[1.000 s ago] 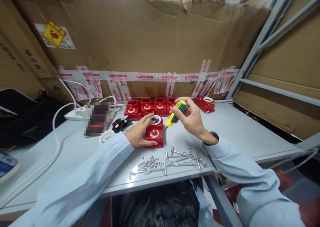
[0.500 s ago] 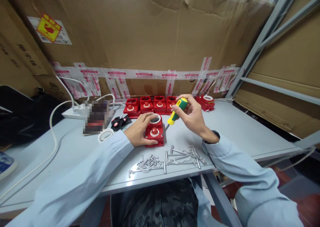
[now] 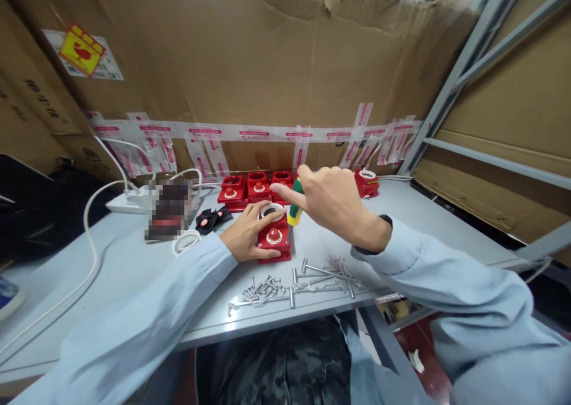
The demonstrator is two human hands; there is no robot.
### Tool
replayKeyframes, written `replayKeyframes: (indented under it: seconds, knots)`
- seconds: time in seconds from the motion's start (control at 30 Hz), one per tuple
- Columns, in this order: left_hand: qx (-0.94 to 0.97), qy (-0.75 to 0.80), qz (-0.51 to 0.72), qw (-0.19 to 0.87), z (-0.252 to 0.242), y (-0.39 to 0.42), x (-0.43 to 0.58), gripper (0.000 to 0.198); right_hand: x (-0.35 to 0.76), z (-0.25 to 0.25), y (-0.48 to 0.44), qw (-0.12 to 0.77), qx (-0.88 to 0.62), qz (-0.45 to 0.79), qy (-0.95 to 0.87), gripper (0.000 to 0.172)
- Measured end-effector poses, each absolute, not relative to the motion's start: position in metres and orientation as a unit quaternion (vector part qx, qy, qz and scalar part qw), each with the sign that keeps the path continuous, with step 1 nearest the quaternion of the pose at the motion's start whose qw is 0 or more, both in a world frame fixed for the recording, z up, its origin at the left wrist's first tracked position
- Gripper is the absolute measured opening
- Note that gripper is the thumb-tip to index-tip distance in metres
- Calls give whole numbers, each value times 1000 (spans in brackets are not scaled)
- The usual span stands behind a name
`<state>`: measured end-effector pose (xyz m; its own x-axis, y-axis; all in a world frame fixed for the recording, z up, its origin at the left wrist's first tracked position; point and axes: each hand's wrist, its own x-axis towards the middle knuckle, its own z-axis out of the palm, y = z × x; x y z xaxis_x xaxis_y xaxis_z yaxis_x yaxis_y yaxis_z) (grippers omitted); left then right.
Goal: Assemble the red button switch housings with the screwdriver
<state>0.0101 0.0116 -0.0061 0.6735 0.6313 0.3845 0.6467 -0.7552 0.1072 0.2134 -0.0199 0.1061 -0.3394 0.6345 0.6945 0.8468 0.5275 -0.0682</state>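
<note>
My left hand [image 3: 244, 232] grips a red box [image 3: 275, 254] from its left side, thumb along the front edge and fingers by a white ring [image 3: 277, 212] at its back. A red dome in a pale collar stands on top of the box. My right hand [image 3: 334, 206] is closed round the handle of a screwdriver [image 3: 294, 214], green and yellow, with the thumb pointing left. The shaft points down, its tip at the right front corner of the box, by a small screw. Loose screws [image 3: 266, 287] and metal T-shaped rods [image 3: 319, 281] lie in front.
Similar red boxes [image 3: 232, 192] stand in a row behind, partly hidden by my right hand; another [image 3: 367, 182] is farther right. Black parts [image 3: 213, 219], a white ring-shaped piece [image 3: 186, 242] and a power strip [image 3: 129, 201] with cables lie left. Tall cardboard [image 3: 250, 60] closes off the back.
My right hand has turned over the screwdriver and moved left, its back now facing up. The screwdriver stands more upright. My left hand stays on the red box, one finger stretched farther across its ring.
</note>
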Motion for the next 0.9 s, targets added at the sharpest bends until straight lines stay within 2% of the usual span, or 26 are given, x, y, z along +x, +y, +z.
replayKeyframes:
  seconds: [0.1,0.27,0.4,0.5,0.67,0.73,0.83,0.9]
  knots:
    - [-914,-354,-198,15,-5,11,10,84,204,116,-17,312,-439,-159,-828,52]
    - [-915,-350,-199,2,-4,11,10,80,194,135,-18,159,-404,-151,-888,26]
    - [-919,-335,-205,-12,-6,15,5,81,199,149,-24,66,-240,-109,-962,13]
    - [-922,-329,-205,-18,-8,18,2,83,204,152,-26,34,-211,-75,-974,14]
    - [-924,-323,-205,-20,-7,17,3,83,202,144,-21,60,-380,-135,-913,31]
    - [-921,-328,-206,-26,-7,16,3,81,201,144,-17,57,-384,-132,-912,26]
    - [-917,-337,-210,-30,-8,16,2,83,201,150,-16,25,-274,-61,-960,9]
    - [-918,-334,-211,-31,-9,17,2,85,202,154,-18,4,-231,-29,-973,13]
